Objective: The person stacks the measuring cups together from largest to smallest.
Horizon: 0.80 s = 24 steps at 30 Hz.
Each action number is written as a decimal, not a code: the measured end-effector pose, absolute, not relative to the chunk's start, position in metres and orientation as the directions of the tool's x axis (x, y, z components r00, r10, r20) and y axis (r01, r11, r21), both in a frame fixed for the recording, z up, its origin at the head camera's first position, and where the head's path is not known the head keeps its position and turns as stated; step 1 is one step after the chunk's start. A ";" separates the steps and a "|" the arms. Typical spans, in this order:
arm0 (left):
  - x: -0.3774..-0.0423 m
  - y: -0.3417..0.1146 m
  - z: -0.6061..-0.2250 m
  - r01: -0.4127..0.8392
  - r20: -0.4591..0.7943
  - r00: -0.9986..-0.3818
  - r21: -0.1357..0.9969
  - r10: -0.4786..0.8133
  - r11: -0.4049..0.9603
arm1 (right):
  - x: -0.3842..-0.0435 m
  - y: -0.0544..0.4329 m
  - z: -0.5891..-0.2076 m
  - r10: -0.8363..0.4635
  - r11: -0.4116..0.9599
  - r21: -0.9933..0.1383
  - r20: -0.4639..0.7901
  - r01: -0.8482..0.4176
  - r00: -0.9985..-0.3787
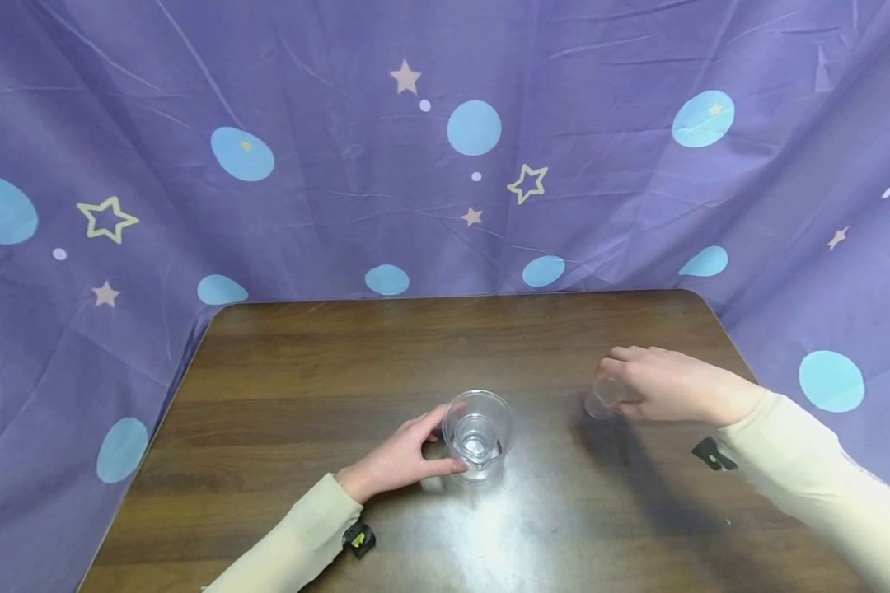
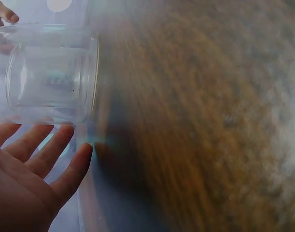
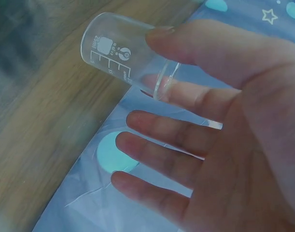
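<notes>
A large clear beaker [image 1: 478, 436] stands upright on the wooden table, with a smaller glass beaker [image 2: 50, 77] nested inside it. My left hand [image 1: 408, 453] holds the large beaker from its left side, thumb in front and fingers farther back; the left wrist view shows those fingertips against the wall. To the right, my right hand [image 1: 656, 385] pinches a small 25 ml beaker [image 3: 118, 53] near its rim between thumb and index finger. The other three fingers [image 3: 157, 154] extend away from the glass. Whether this small beaker's base touches the table is unclear.
The brown wooden table [image 1: 326, 354] has rounded far corners. A purple curtain [image 1: 326, 189] with stars and blue dots hangs behind it and along both sides. Dark straps show at both cuffs.
</notes>
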<state>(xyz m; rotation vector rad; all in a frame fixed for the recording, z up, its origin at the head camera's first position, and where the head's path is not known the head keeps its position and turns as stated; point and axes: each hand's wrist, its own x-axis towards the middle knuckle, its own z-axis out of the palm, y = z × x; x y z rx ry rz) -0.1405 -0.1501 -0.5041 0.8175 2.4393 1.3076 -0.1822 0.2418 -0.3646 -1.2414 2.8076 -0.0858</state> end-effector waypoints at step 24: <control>-0.140 -0.151 -0.504 0.357 0.032 -0.812 0.816 0.582 0.454 | -0.178 0.197 -0.339 -0.816 0.578 -0.034 -0.009 -0.815 -0.578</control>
